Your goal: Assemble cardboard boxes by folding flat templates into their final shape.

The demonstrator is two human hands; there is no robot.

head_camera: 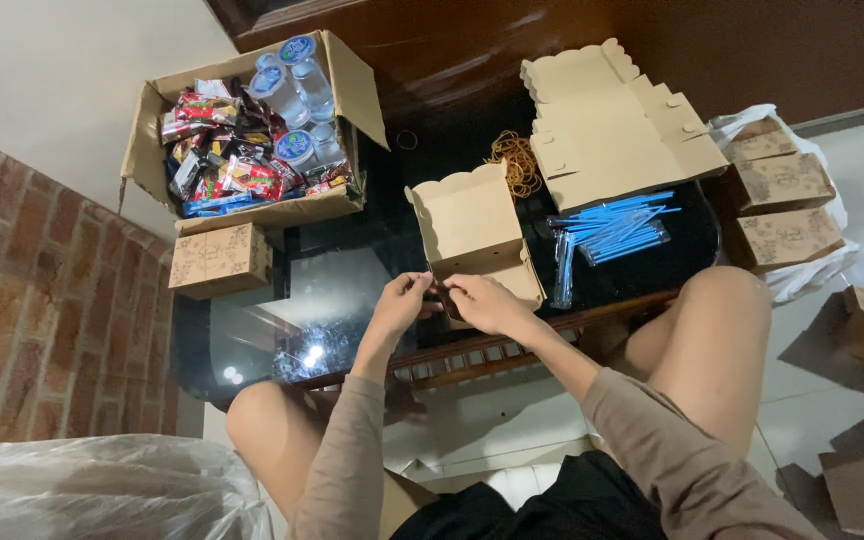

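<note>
Both hands at the open kraft box [472, 225]: left hand [402, 300] & right hand [484, 303] pinch its near front edge; lid stands away from them.

An open kraft cardboard box [474, 240], its scallop-edged lid raised and leaning away from the person, stands on a dark glass-topped table [352, 270], at the middle of the near edge, with its front wall pinched between two hands.
</note>
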